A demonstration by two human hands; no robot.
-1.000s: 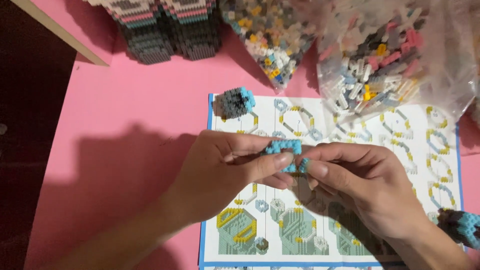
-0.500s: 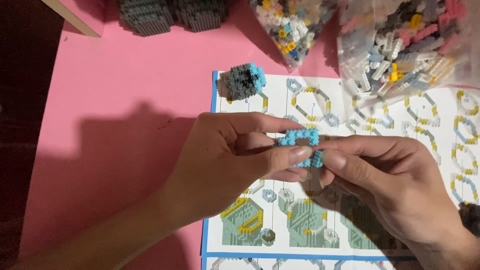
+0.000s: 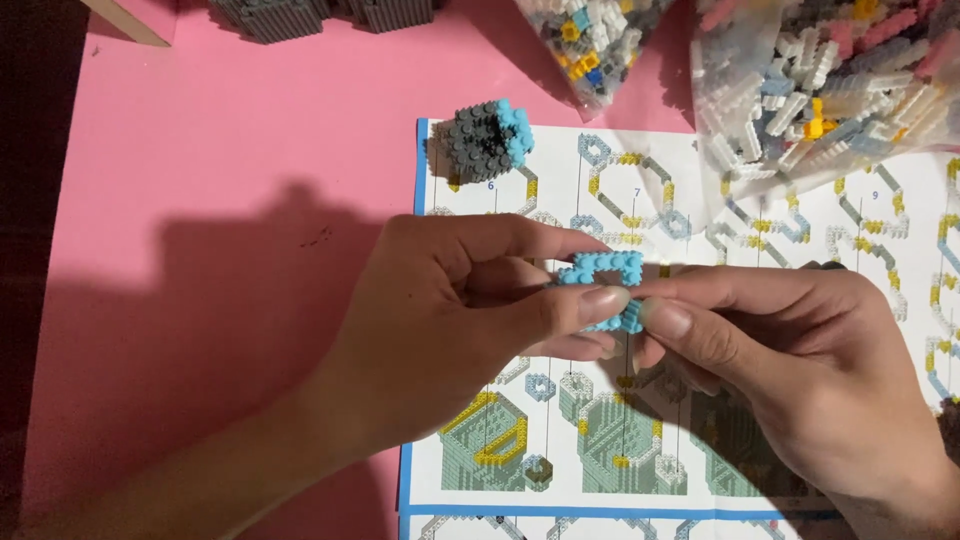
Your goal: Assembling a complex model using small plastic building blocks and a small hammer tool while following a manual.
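Gripping from both sides, the left hand point(image 3: 450, 310) and the right hand point(image 3: 790, 370) pinch one light-blue brick assembly point(image 3: 603, 282), a small ring-shaped piece of tiny studded bricks, held above the instruction sheet point(image 3: 900, 260). The left thumb and forefinger close on the assembly's left and lower edge; the right thumb and forefinger close on its lower right part, so that the thumb tips nearly meet beneath it. The assembly sits between the two hands, raised clear of the sheet, over the sheet's middle. On the sheet's upper left corner stands a grey and blue brick block point(image 3: 482, 140), well apart from the hands. Past the sheet's top edge lie two clear bags of loose bricks point(image 3: 800, 80), the larger overlapping the sheet's upper right. The sheet lies on a pink table surface point(image 3: 220, 180).
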